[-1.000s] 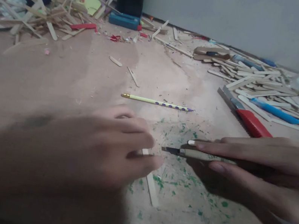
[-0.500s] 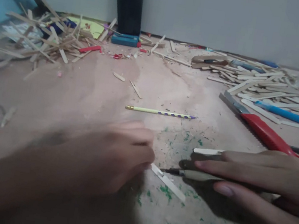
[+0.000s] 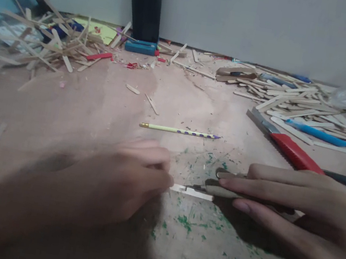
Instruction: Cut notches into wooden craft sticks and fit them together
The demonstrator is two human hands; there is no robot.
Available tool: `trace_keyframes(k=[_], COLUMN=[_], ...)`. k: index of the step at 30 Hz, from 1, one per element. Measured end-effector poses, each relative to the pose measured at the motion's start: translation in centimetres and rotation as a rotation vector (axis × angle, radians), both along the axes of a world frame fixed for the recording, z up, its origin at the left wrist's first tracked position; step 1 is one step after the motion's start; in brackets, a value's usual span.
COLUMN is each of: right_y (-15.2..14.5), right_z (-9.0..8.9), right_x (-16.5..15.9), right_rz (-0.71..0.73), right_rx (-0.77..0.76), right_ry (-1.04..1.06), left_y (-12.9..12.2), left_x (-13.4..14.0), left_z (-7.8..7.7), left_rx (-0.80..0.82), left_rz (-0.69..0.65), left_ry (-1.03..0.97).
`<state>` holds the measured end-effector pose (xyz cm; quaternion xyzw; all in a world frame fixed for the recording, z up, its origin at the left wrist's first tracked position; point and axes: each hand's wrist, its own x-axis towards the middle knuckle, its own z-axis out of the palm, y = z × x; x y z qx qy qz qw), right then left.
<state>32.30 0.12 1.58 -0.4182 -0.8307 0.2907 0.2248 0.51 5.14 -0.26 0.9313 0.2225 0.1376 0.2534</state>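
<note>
My left hand (image 3: 133, 180) is closed on one end of a short popsicle stick (image 3: 200, 194) that lies almost level and has a notch cut in its upper edge. My right hand (image 3: 292, 207) holds a craft knife (image 3: 220, 192) with a light handle between thumb and fingers. The knife's dark tip touches or nearly touches the notch. Under the right fingers shows the rounded end of another stick (image 3: 223, 174), mostly covered. Beyond both hands lies a pale yellow pencil (image 3: 163, 128) with purple spots.
A red box cutter (image 3: 295, 152) lies at the right, near a pile of popsicle sticks (image 3: 300, 100) and a blue pen (image 3: 318, 133). Another heap of sticks (image 3: 54, 43) stands at the back left. A dark post (image 3: 145, 5) rises behind a blue block (image 3: 140, 47). Green shavings speckle the tabletop.
The notched stick has turned from a downward slant to nearly level. The knife tip has stayed at its notch. The whole scene has shifted slightly left in view.
</note>
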Motion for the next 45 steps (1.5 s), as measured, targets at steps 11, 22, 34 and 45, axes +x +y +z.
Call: trace_keyframes(k=[11, 22, 34, 45], right_y=[-0.9, -0.5, -0.1, -0.4], right_z=[-1.3, -0.2, 0.0, -0.3], right_x=[0.2, -2.0, -1.2, -2.2], right_rz=[-0.04, 0.014, -0.051, -0.021], right_rx=[0.044, -0.036, 0.044, -0.045], right_ry=[-0.061, 0.0, 0.013, 0.005], left_y=[0.0, -0.6, -0.3, -0.7], left_x=[0.1, 0.9, 0.7, 0.7], left_z=[-0.5, 0.0, -0.1, 0.1], left_rx=[-0.003, -0.035, -0.049, -0.054], left_rz=[-0.025, 0.101, 0.098, 0.116], left_ry=[-0.031, -0.082, -0.058, -0.062])
